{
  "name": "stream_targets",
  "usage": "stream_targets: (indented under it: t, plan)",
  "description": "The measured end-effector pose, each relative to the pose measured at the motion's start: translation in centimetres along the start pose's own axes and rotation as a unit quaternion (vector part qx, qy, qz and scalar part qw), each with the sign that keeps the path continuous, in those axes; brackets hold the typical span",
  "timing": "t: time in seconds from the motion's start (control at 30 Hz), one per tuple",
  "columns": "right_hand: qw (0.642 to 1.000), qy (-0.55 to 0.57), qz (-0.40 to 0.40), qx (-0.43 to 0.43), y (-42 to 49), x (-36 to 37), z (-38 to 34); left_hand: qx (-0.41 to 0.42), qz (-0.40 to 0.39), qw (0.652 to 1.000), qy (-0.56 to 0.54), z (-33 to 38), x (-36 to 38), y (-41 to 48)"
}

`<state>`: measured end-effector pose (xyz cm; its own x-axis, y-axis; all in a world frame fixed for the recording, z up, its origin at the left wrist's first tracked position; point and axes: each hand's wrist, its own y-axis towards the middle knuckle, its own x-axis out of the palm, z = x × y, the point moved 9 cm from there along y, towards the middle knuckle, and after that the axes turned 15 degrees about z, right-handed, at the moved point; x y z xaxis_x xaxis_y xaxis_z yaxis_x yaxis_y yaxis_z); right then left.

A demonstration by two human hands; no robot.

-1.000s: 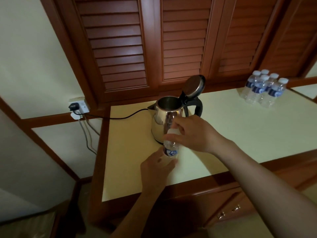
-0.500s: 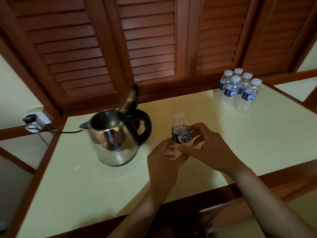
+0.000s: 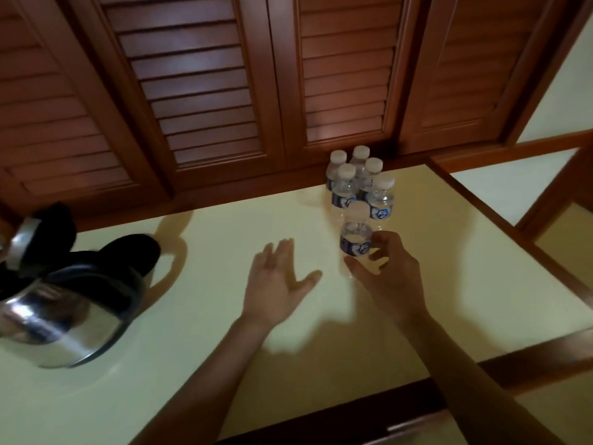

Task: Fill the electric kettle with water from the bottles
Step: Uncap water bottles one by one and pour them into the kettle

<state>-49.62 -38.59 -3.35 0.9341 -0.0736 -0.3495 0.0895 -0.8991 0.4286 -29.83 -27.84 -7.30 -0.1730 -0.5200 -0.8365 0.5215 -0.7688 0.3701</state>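
The steel electric kettle (image 3: 61, 316) stands at the counter's left edge, blurred, with its lid up and its black handle turned right. My right hand (image 3: 390, 274) curls around the lower part of a small capped water bottle (image 3: 355, 240) with a blue label. That bottle stands upright just in front of a cluster of several matching capped bottles (image 3: 345, 187) near the back of the counter. My left hand (image 3: 277, 284) hovers flat over the middle of the counter, fingers spread and holding nothing, a little left of the bottle.
The cream counter (image 3: 224, 239) has a dark wooden rim along its front and right sides. Louvred wooden doors (image 3: 199, 91) rise directly behind it. A lower ledge (image 3: 513, 171) lies past the right rim.
The view has swung right, leaving the kettle at the far left. My right hand has carried the bottle right, up to the cluster. My left hand has let go of it and spread flat.
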Motion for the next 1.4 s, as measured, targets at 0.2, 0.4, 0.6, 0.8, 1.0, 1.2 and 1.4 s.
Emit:
stream_targets:
  t: [0.2,0.4,0.6,0.8,1.0,1.2,1.4]
  plan:
    - [0.999,0.000,0.040,0.024,0.7,0.6,2.4,-0.002,-0.051,0.993,0.110,-2.0,2.1,0.3]
    - [0.995,-0.022,0.089,-0.029,1.5,1.5,2.6,-0.009,-0.050,0.991,0.124,-2.2,2.2,0.4]
    - [0.992,-0.034,0.111,-0.041,1.9,2.0,2.9,-0.025,-0.044,0.993,0.106,-2.3,2.0,0.5]
    - [0.990,-0.070,0.119,-0.036,2.6,2.4,3.0,-0.028,-0.038,0.994,0.101,-2.3,1.8,0.5]
    - [0.989,-0.067,0.128,-0.008,3.2,2.6,3.4,-0.030,-0.038,0.994,0.100,-2.3,1.7,0.5]
    - [0.989,-0.068,0.129,-0.001,3.5,2.6,3.4,-0.031,-0.035,0.994,0.095,-2.2,1.5,0.4]
    - [0.988,-0.075,0.133,0.008,3.6,2.6,3.6,-0.033,-0.033,0.995,0.087,-2.0,1.3,0.5]
